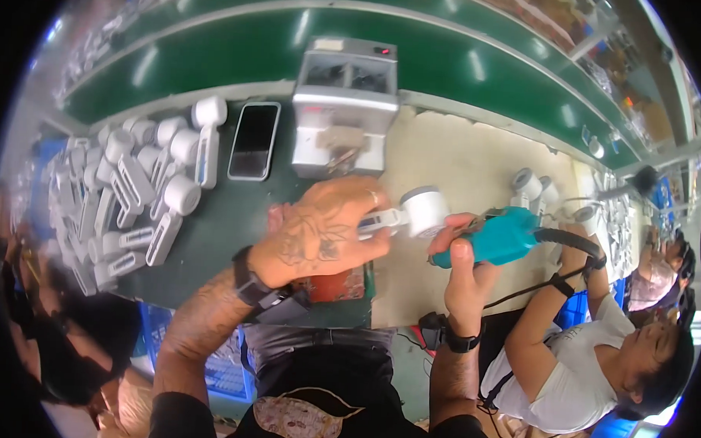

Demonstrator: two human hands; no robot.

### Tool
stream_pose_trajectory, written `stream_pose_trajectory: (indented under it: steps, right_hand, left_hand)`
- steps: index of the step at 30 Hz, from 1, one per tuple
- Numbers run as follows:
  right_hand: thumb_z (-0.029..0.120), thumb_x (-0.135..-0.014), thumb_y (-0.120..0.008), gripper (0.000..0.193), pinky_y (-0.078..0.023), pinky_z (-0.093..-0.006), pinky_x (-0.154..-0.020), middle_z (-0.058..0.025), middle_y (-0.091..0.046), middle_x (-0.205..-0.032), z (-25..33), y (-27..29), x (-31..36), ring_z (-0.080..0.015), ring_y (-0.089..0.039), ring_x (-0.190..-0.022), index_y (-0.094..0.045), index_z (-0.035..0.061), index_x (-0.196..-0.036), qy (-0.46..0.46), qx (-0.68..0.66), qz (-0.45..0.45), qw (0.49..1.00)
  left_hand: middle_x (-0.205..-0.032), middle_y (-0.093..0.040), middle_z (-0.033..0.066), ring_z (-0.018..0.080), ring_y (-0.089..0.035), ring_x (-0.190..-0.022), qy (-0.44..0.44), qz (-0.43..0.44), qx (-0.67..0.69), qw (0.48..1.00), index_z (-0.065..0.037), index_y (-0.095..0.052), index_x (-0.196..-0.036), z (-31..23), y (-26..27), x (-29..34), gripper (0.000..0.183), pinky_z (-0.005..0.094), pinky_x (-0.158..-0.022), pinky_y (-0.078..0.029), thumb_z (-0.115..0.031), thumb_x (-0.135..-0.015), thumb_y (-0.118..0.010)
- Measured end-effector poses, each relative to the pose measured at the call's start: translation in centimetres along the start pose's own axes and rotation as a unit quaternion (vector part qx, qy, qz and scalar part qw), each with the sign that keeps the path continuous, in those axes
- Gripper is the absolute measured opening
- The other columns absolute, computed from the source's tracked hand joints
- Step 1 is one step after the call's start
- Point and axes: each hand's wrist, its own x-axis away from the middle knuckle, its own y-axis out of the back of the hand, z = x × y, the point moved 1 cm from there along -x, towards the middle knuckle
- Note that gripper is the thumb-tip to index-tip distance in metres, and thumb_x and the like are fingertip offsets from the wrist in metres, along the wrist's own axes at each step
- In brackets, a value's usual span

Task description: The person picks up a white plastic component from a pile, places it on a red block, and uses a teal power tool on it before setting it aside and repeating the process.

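Note:
My left hand [315, 237] is closed round the handle of a white device with a round, drum-like head [426, 211]. The head points right, over the pale mat. Fingers cover most of the handle. My right hand [469, 281] grips a teal corded power tool [504, 238], which looks like an electric screwdriver, its thumb lying along the body. The tool's left end is close to the device's head; its tip is hidden, so I cannot tell whether they touch. A thick black cable sleeve [570, 239] leaves the tool on the right.
Many similar white devices [128, 184] are heaped at left. A phone [253, 142] lies beside a grey machine [345, 111] at the back. More devices [527, 183] stand at right, near a co-worker [577, 358]. A reddish block [336, 286] lies near the table's front edge.

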Motion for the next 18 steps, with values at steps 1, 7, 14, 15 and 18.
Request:
stream_pose_trajectory:
  steps: [1,7,14,15,18]
  right_hand:
    - [0.042,-0.094,-0.063,0.050,-0.045,-0.0286,-0.063,-0.0073,-0.061,-0.080,0.6,-0.5,0.1,-0.0148,-0.057,-0.069,-0.055,-0.0035,-0.113,0.018,-0.006,-0.011,1.000]
    - [0.069,-0.090,-0.050,0.075,-0.037,-0.0289,-0.053,-0.0028,-0.047,-0.067,6.3,-6.4,-2.3,-0.0135,-0.045,-0.059,-0.047,-0.0013,-0.117,0.095,-0.123,0.026,0.987]
    - [0.044,-0.099,-0.055,0.046,-0.043,-0.0315,-0.057,-0.0052,-0.052,-0.069,4.4,-13.4,-8.8,-0.0162,-0.051,-0.061,-0.054,-0.0015,-0.105,0.123,-0.133,0.018,0.983]
    - [0.044,-0.099,-0.055,0.046,-0.043,-0.0315,-0.057,-0.0052,-0.052,-0.069,4.0,-14.0,-9.4,-0.0162,-0.051,-0.061,-0.054,-0.0015,-0.105,0.126,-0.129,0.022,0.983]
    - [0.039,-0.101,-0.054,0.041,-0.044,-0.0313,-0.057,-0.0063,-0.053,-0.070,2.7,-15.2,-10.2,-0.0166,-0.053,-0.061,-0.053,-0.0016,-0.102,0.125,-0.090,0.030,0.988]
  left_hand:
    - [-0.084,-0.063,0.0112,0.0320,-0.064,-0.076,0.047,0.037,0.007,0.998,-0.004,-0.064,-0.092,0.4,0.9,1.0,0.019,0.0377,-0.066,-0.052,-0.011,-0.076,-0.072]
    - [-0.093,-0.063,0.0108,0.0307,-0.062,-0.090,0.017,0.059,-0.007,0.998,-0.004,-0.065,-0.097,3.5,2.5,4.4,0.024,0.0405,-0.077,-0.050,-0.017,-0.079,-0.072]
    - [-0.105,-0.059,0.0106,0.0311,-0.056,-0.098,-0.066,0.018,-0.060,0.996,-0.004,-0.061,-0.110,4.8,2.4,5.6,0.039,0.0398,-0.088,-0.048,-0.025,-0.079,-0.074]
    - [-0.104,-0.059,0.0098,0.0300,-0.055,-0.098,-0.060,0.015,-0.046,0.997,-0.004,-0.060,-0.110,5.1,2.4,5.6,0.041,0.0406,-0.088,-0.047,-0.026,-0.079,-0.075]
    - [-0.102,-0.058,0.0094,0.0293,-0.055,-0.097,-0.063,-0.003,-0.056,0.996,-0.005,-0.060,-0.110,5.4,2.4,6.0,0.041,0.0409,-0.086,-0.047,-0.026,-0.078,-0.075]
